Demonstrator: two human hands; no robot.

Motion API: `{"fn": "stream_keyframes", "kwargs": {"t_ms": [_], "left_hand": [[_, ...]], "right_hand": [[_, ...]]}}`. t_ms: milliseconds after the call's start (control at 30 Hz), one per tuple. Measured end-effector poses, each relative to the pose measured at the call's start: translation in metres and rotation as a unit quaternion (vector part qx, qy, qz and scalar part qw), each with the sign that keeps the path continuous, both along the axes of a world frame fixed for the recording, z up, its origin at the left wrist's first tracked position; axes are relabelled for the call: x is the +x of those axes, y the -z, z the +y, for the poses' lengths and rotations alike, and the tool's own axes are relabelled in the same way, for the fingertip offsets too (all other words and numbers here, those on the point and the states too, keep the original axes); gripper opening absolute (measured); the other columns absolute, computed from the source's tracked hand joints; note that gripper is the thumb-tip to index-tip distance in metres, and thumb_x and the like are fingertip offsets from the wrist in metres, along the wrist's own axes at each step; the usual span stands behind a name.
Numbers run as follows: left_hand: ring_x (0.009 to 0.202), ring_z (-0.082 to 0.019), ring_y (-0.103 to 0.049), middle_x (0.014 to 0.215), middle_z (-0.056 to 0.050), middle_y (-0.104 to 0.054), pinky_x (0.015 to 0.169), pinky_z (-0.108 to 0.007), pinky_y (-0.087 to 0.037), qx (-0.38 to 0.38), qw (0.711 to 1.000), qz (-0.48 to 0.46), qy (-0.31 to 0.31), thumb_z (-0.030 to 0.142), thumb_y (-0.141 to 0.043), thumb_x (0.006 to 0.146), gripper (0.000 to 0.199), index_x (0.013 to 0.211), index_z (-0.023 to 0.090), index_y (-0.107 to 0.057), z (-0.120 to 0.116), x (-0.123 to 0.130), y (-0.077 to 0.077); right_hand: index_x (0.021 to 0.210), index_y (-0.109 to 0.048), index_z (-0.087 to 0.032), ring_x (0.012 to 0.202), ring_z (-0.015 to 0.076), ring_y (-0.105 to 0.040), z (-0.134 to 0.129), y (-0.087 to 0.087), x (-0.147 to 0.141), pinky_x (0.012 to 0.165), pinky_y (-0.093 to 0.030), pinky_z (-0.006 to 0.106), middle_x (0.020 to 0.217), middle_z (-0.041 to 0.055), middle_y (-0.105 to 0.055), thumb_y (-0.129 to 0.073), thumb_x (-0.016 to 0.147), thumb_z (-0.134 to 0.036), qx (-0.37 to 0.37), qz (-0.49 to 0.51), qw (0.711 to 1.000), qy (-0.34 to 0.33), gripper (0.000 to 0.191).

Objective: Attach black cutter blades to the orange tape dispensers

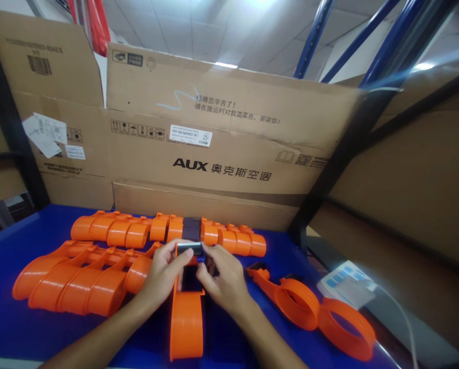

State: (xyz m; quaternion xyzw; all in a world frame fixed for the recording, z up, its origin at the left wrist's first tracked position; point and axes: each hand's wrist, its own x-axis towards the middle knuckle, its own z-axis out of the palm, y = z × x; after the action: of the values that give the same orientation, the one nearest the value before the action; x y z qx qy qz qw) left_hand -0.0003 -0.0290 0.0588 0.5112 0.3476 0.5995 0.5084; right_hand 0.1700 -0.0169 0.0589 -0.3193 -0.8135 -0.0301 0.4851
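Observation:
An orange tape dispenser [186, 325] is held in front of me, its round hub toward me and its head pointing away. My left hand [163, 270] is closed around the left side of the head, with the thumb lying on a dark, shiny strip [186, 249] there. My right hand [226, 277] is closed at the right side of the head, thumb and fingers pinching beside a small dark blue part [201, 255]. The fingers partly hide what they grip. Several more orange tape dispensers [83, 287] lie side by side just left of my left hand.
Another row of orange dispensers [117, 230] runs along the back of the blue table [144, 338], with a dark block [191, 229] among them. Two dispensers [296, 302] lie at right, near a white item with a cable [344, 284]. Cardboard [221, 200] and a dark post [325, 159] stand behind.

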Motion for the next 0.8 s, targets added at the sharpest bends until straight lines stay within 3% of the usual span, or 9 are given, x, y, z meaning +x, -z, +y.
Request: {"fn": "stream_keyframes", "kwargs": {"t_ms": [333, 433, 533, 633, 800], "left_hand": [[0.034, -0.010, -0.044, 0.048, 0.005, -0.056, 0.038, -0.021, -0.034, 0.007, 1.000, -0.003, -0.006, 0.045, -0.070, 0.085, 0.028, 0.098, 0.020, -0.071, 0.000, 0.001, -0.001], [0.031, -0.008, -0.042, 0.055, 0.001, -0.065, 0.036, -0.021, -0.031, -0.018, 0.999, -0.027, 0.019, 0.047, -0.070, 0.085, 0.033, 0.100, 0.018, -0.070, 0.000, -0.001, -0.002], [0.029, -0.007, -0.042, 0.072, -0.007, -0.076, 0.034, -0.021, -0.030, -0.038, 0.997, -0.048, 0.051, 0.049, -0.068, 0.085, 0.035, 0.097, 0.016, -0.067, 0.000, -0.003, -0.003], [0.029, -0.006, -0.042, 0.074, -0.009, -0.077, 0.034, -0.021, -0.029, -0.037, 0.996, -0.044, 0.067, 0.049, -0.068, 0.085, 0.034, 0.094, 0.016, -0.065, 0.000, -0.003, -0.002], [0.030, -0.006, -0.043, 0.073, -0.008, -0.077, 0.036, -0.019, -0.032, -0.039, 0.997, -0.035, 0.059, 0.046, -0.068, 0.086, 0.031, 0.091, 0.016, -0.062, 0.000, -0.003, 0.001]], "right_hand": [[0.122, -0.063, -0.016, 0.071, 0.0220, -0.064, -0.001, -0.004, 0.001, 0.068, -0.056, 0.037, 0.079, 0.0068, -0.068, -0.053, 0.094, -0.018, 0.009, -0.021, 1.000, -0.006, 0.030], [0.109, -0.067, -0.019, 0.072, 0.0209, -0.066, -0.001, -0.010, 0.006, 0.069, -0.055, 0.034, 0.083, 0.0072, -0.072, -0.048, 0.096, -0.018, -0.034, 0.030, 0.999, 0.007, 0.023], [0.093, -0.068, -0.020, 0.069, 0.0200, -0.068, 0.001, -0.019, 0.017, 0.067, -0.052, 0.030, 0.079, 0.0052, -0.073, -0.047, 0.097, -0.021, -0.063, 0.103, 0.990, 0.075, 0.021], [0.087, -0.067, -0.020, 0.064, 0.0191, -0.065, 0.010, -0.029, 0.031, 0.064, -0.047, 0.029, 0.074, 0.0038, -0.072, -0.049, 0.095, -0.025, -0.084, 0.125, 0.977, 0.152, 0.021], [0.074, -0.065, -0.021, 0.063, 0.0183, -0.060, 0.026, -0.037, 0.052, 0.057, -0.034, 0.026, 0.066, 0.0013, -0.067, -0.054, 0.089, -0.030, -0.209, -0.011, 0.939, 0.272, 0.020]]}}
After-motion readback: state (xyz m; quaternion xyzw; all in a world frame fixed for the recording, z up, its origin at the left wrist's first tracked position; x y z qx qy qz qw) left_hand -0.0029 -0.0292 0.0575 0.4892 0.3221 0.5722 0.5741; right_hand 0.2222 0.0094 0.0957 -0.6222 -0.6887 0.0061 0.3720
